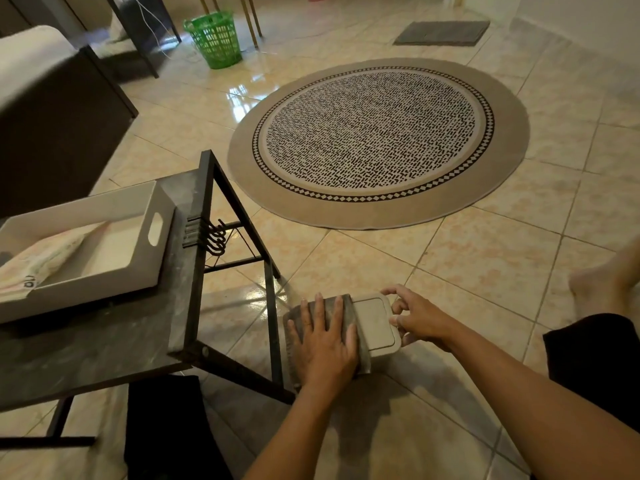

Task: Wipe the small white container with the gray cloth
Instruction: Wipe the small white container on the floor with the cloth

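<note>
A small white container (375,322) with a flat lid sits low over the tiled floor, just right of the side table's leg. The gray cloth (341,315) is draped over its left half. My left hand (323,344) lies flat on the cloth with fingers spread, pressing it against the container. My right hand (415,318) grips the container's right edge, fingers curled around its corner. The left part of the container is hidden under the cloth and my hand.
A dark metal-framed side table (114,344) stands at left, carrying a white tray (152,216) with a folded patterned cloth (41,258). A round patterned rug (377,140) lies ahead. A green basket (216,39), dark furniture and a gray mat (441,32) are farther off.
</note>
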The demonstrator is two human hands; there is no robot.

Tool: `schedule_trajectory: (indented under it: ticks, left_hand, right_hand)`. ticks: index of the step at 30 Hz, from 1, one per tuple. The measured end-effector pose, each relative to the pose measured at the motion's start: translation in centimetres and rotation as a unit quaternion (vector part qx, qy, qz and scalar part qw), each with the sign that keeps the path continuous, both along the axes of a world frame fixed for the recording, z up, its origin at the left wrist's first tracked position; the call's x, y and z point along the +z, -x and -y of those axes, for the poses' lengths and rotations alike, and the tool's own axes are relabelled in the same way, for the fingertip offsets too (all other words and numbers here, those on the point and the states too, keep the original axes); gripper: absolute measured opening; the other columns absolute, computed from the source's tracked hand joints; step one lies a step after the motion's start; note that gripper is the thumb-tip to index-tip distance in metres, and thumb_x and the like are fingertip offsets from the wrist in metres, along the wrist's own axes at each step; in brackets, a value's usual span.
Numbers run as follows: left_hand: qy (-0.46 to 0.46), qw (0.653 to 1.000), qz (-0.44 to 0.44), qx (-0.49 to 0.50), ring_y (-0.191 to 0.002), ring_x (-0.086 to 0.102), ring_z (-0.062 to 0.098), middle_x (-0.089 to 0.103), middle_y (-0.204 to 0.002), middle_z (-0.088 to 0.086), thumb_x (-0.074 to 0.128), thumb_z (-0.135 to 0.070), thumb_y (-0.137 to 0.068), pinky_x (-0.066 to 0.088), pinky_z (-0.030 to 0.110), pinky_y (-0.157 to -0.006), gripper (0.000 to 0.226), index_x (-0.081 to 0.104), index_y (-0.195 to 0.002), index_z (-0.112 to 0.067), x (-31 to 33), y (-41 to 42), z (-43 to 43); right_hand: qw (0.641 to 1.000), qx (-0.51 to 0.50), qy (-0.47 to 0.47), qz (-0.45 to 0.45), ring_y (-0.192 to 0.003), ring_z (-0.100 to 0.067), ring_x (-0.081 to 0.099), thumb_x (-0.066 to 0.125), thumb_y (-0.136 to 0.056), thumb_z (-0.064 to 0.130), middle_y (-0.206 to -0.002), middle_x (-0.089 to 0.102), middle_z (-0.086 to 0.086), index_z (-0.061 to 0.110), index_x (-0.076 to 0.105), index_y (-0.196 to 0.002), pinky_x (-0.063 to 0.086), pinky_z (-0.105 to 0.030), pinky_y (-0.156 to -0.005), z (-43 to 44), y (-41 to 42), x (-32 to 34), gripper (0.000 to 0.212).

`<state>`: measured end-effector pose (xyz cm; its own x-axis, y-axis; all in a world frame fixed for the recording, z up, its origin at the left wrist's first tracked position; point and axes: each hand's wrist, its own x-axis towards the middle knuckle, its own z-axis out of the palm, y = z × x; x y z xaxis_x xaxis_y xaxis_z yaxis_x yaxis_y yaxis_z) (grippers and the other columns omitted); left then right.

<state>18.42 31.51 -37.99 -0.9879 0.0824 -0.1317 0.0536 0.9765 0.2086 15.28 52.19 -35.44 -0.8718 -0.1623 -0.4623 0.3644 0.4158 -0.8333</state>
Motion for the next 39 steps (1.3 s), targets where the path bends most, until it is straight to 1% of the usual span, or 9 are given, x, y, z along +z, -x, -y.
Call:
schedule_trajectory:
  ticks: [5, 9, 12, 16, 22, 25, 28, 33, 39]
  left_hand:
    - [-0.004, 0.998, -0.027, -0.048, -0.149, -0.02, 0.028, -0.012, -0.165, 0.001, 0.016, -0.06, -0.098, -0.017, 0.051, -0.115, 0.061, -0.002, -0.154, -0.046, -0.1, -0.5, -1.9]
    - [0.015, 1.0, 0.0, -0.023, -0.147, -0.025, 0.026, -0.016, -0.165, 0.0, 0.007, -0.062, -0.094, -0.021, 0.05, -0.114, 0.063, -0.012, -0.152, -0.046, 0.2, 0.8, -0.6]
    - [0.01, 1.0, -0.004, -0.017, -0.147, -0.028, 0.025, -0.018, -0.165, 0.0, 0.002, -0.064, -0.091, -0.023, 0.05, -0.114, 0.066, -0.009, -0.153, -0.045, 0.0, -0.1, -0.2]
    - [-0.012, 0.999, -0.021, -0.037, -0.149, -0.021, 0.027, -0.012, -0.166, 0.001, 0.017, -0.059, -0.098, -0.017, 0.051, -0.116, 0.061, -0.002, -0.155, -0.044, -0.2, -0.4, -0.9]
    - [-0.012, 1.0, -0.009, 0.005, -0.149, -0.021, 0.028, -0.012, -0.166, 0.002, 0.012, -0.06, -0.095, -0.016, 0.055, -0.117, 0.064, -0.004, -0.155, -0.043, -0.1, -0.4, -0.5]
    - [-0.019, 0.999, -0.019, -0.033, -0.149, -0.02, 0.03, -0.011, -0.165, 0.003, 0.017, -0.059, -0.098, -0.017, 0.052, -0.116, 0.061, -0.002, -0.154, -0.044, 0.0, -1.1, -2.6]
    - [-0.007, 0.998, -0.007, -0.061, -0.147, -0.025, 0.029, -0.018, -0.164, 0.001, 0.016, -0.059, -0.099, -0.018, 0.051, -0.116, 0.06, -0.009, -0.152, -0.046, 0.2, -0.2, -3.6]
    - [-0.012, 0.999, -0.023, -0.02, -0.148, -0.023, 0.028, -0.015, -0.164, 0.0, 0.021, -0.056, -0.1, -0.019, 0.049, -0.115, 0.061, -0.006, -0.153, -0.044, 0.0, -0.2, -1.8]
    - [-0.009, 0.996, 0.002, -0.09, -0.146, -0.029, 0.028, -0.021, -0.163, -0.003, 0.017, -0.054, -0.101, -0.022, 0.049, -0.115, 0.06, -0.009, -0.154, -0.042, 0.4, -0.8, -4.9]
  right_hand:
    - [1.0, 0.001, 0.001, -0.003, -0.076, -0.021, 0.064, 0.055, -0.093, -0.003, -0.093, 0.052, -0.009, 0.024, 0.046, -0.135, 0.061, -0.032, -0.06, 0.1, 0.0, 0.1, 0.051]
    - [1.0, -0.006, 0.0, -0.002, -0.074, -0.019, 0.062, 0.055, -0.093, -0.003, -0.094, 0.051, -0.009, 0.024, 0.046, -0.136, 0.058, -0.027, -0.057, 0.1, -0.1, -0.1, 0.051]
    - [1.0, -0.004, -0.003, -0.005, -0.074, -0.02, 0.063, 0.055, -0.093, -0.002, -0.093, 0.052, -0.009, 0.024, 0.046, -0.135, 0.061, -0.032, -0.06, 0.1, 0.2, -0.1, 0.05]
    - [1.0, 0.007, -0.012, -0.009, -0.079, -0.024, 0.065, 0.056, -0.093, -0.002, -0.097, 0.055, -0.012, 0.025, 0.045, -0.135, 0.063, -0.037, -0.063, 0.3, 0.5, 0.0, 0.051]
    - [1.0, 0.005, -0.017, -0.007, -0.082, -0.023, 0.066, 0.055, -0.094, -0.002, -0.099, 0.055, -0.011, 0.025, 0.043, -0.138, 0.061, -0.031, -0.06, 0.5, 0.3, -0.1, 0.052]
    - [1.0, 0.001, -0.001, -0.001, -0.077, -0.022, 0.065, 0.055, -0.094, -0.002, -0.096, 0.054, -0.011, 0.026, 0.045, -0.135, 0.062, -0.037, -0.063, 0.3, 0.3, -0.1, 0.051]
    - [0.999, 0.008, 0.033, 0.026, -0.076, -0.023, 0.063, 0.055, -0.092, -0.008, -0.095, 0.052, -0.014, 0.027, 0.044, -0.134, 0.064, -0.042, -0.069, 0.0, 0.3, 0.1, 0.056]
    - [0.998, 0.003, 0.054, 0.028, -0.075, -0.022, 0.062, 0.055, -0.089, -0.012, -0.095, 0.051, -0.013, 0.025, 0.042, -0.138, 0.063, -0.038, -0.066, -0.3, 0.1, 0.0, 0.063]
    - [0.998, 0.003, 0.053, 0.022, -0.07, -0.019, 0.061, 0.052, -0.088, -0.015, -0.095, 0.052, -0.011, 0.023, 0.042, -0.137, 0.062, -0.038, -0.065, -0.5, 0.2, -0.1, 0.064]
